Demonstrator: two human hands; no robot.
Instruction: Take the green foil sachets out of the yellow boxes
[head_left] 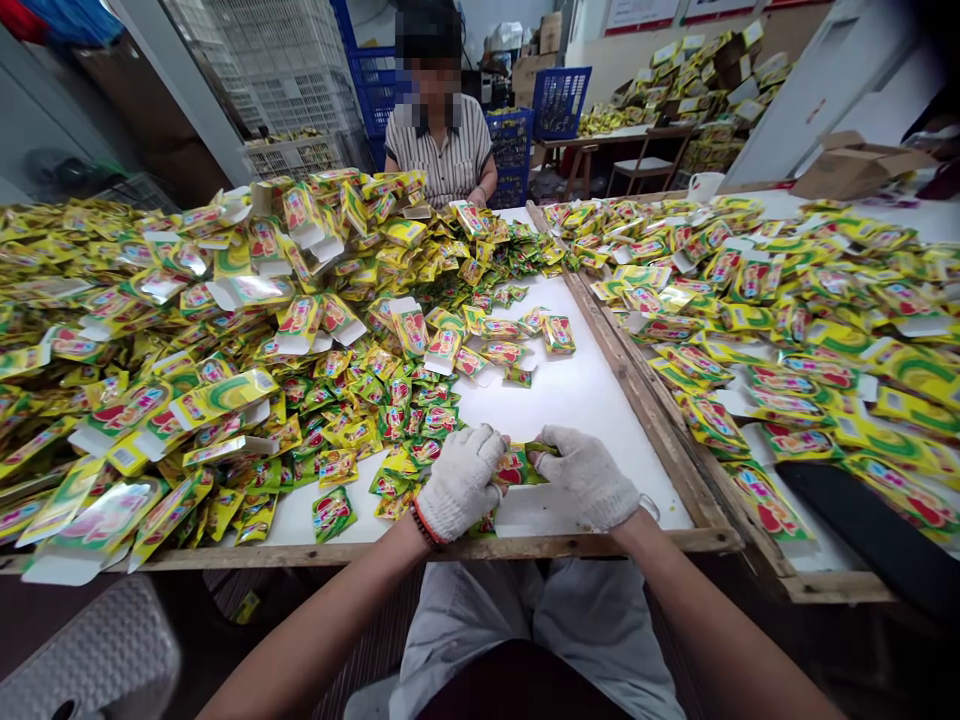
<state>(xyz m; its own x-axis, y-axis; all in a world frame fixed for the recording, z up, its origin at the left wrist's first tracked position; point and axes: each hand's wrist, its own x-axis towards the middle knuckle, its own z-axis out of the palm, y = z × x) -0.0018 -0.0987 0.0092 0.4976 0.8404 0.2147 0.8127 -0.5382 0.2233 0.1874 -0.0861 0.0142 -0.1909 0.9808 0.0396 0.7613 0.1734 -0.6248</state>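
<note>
In a white knit glove, my left hand is closed round a small yellow, green and red printed box above the front of the white tabletop. My right hand, gloved too, pinches a small green sachet at the right end of that box. Whether the sachet is partly inside the box cannot be made out. Beside my left hand lie loose green and yellow sachets. A few boxes with open white flaps, one of them a printed box, lie beyond my hands.
A large heap of boxes and sachets covers the left. Wooden strips edge the table; more boxes lie right of them, with a dark flat object. A person sits opposite. Blue crates stand behind.
</note>
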